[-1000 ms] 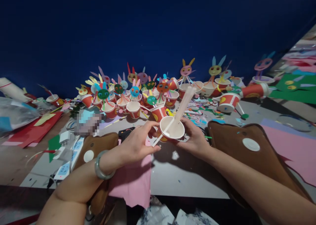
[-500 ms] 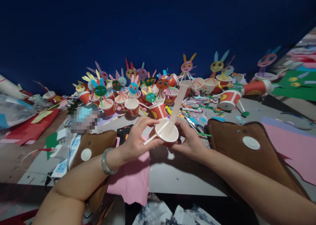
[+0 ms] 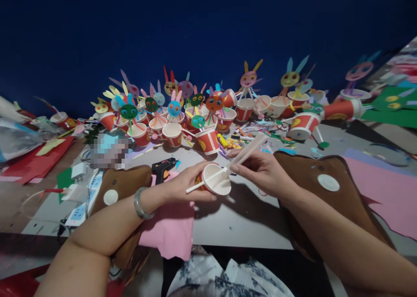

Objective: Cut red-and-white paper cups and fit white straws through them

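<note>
Wrapped round a red and white paper cup (image 3: 217, 181) is my left hand (image 3: 189, 181), and the cup's mouth tilts toward me and to the right. A white stick (image 3: 199, 185) pokes out over the left of the rim. My right hand (image 3: 257, 166) pinches a pale translucent strip (image 3: 249, 150) at the right of the cup. The strip's lower end reaches inside the mouth. A black glue gun (image 3: 162, 168) lies just beyond my left hand, and pink cloth or paper (image 3: 172, 227) is under my left forearm.
Many paper cups with rabbit faces (image 3: 172, 131) stand along the back. Brown pads (image 3: 321, 197) lie on both sides. A power strip (image 3: 86, 197) is at the left, pink sheets (image 3: 384, 192) at the right. Paper scraps and pens (image 3: 247, 136) are scattered beyond my right hand.
My right hand has left the cup's side and now grips the strip, which leans further right. The cup tilts more. The view has shifted slightly.
</note>
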